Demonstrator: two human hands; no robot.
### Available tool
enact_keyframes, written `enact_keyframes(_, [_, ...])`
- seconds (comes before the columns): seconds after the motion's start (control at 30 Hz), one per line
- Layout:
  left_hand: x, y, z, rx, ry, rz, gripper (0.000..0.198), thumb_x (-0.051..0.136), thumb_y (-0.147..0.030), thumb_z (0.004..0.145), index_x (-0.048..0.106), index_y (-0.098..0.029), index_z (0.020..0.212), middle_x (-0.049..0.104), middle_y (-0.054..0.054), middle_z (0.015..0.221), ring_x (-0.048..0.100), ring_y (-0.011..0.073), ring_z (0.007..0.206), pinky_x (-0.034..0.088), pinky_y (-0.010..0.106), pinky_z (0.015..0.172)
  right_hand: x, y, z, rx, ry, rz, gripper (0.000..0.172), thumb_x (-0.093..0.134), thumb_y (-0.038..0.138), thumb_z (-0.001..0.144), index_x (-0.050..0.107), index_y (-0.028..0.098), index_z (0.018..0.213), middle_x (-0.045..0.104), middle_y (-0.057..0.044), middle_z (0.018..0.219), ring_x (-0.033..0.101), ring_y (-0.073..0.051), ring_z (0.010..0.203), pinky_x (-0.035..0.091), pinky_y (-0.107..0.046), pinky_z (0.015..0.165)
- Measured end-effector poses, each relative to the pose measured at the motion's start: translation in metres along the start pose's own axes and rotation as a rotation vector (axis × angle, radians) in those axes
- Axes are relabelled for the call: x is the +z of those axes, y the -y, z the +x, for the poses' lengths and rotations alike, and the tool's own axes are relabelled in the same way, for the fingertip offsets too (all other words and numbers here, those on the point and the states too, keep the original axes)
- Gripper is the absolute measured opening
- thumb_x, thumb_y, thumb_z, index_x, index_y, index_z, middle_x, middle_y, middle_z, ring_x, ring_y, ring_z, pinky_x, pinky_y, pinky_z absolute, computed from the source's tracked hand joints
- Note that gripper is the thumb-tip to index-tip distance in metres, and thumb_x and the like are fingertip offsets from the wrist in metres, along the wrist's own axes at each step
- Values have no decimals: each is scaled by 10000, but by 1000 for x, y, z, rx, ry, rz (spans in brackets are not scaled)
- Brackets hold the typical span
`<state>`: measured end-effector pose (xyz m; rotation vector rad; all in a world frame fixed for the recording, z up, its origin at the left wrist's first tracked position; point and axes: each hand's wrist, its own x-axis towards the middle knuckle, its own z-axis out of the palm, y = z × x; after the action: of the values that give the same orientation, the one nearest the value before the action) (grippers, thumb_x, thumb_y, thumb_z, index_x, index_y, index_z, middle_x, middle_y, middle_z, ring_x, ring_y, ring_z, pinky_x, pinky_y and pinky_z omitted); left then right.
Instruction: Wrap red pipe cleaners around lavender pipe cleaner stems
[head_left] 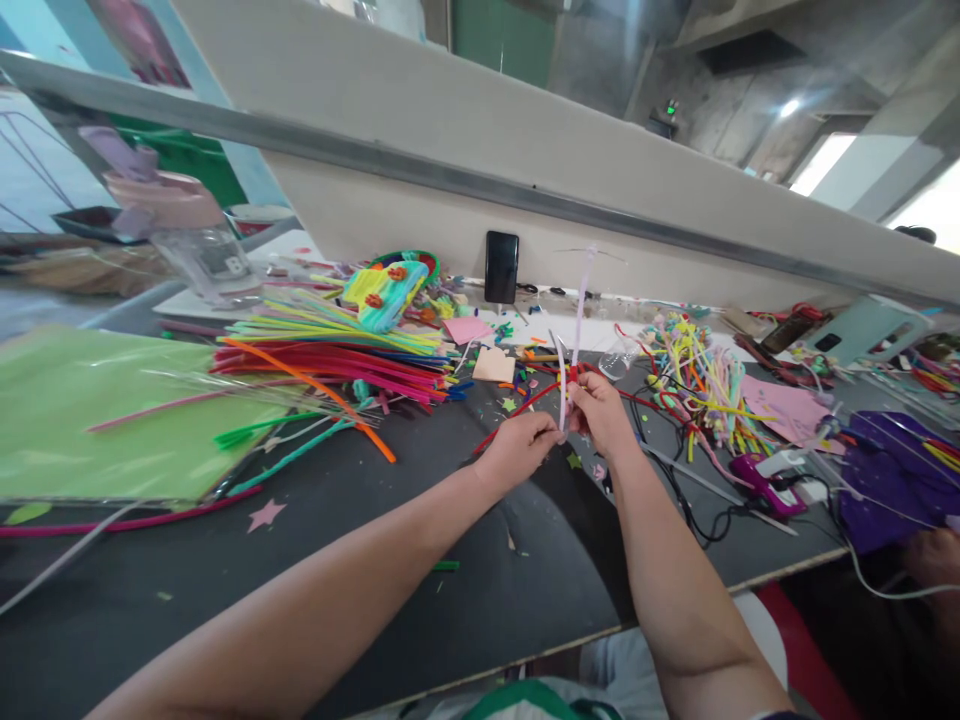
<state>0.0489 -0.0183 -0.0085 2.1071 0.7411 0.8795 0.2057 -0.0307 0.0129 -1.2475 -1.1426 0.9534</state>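
Above the middle of the dark table, my left hand point(525, 447) and my right hand point(598, 408) almost meet. Between the left fingertips is the lower end of a pale lilac pipe cleaner point(562, 390), which curves upward. My right hand pinches an upright lilac stem point(580, 315) where a bit of red is wrapped round it. Thin wires stick out sideways at the stem's top. A red pipe cleaner point(529, 402) slants down to the left behind my hands; I cannot tell whether it joins the held piece.
A thick bundle of coloured pipe cleaners point(345, 365) lies left, by a green sheet point(120, 420). A tangled pile point(697, 375), a purple power strip point(769, 483) and cables lie right. A phone point(502, 267) leans on the partition point(375, 205). A bottle point(195, 240) stands far left.
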Motion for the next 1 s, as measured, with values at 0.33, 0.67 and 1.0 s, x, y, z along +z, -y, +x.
enact_keyframes(0.33, [-1,6,2,88,21,78,164,461,-140,800,574,-153,682,566,-7,643,513,97,620,384,194,587,6,1,-2,22,41,37,237,579,422,760,467,214,771,575,67,494,464,-72,294,267,-152,261])
enact_keyframes(0.67, [-6,-5,4,-14,73,55,169,472,-125,744,554,-149,598,555,-22,546,473,79,521,346,174,516,10,5,-5,59,50,138,234,611,385,736,469,199,729,631,34,552,474,-71,308,257,-156,264])
enact_keyframes(1.0, [-3,2,5,-95,113,-130,155,493,-190,744,502,-155,593,526,-40,518,496,68,470,380,161,471,11,1,-4,56,52,208,238,619,365,724,441,208,714,615,48,546,473,-71,327,263,-154,275])
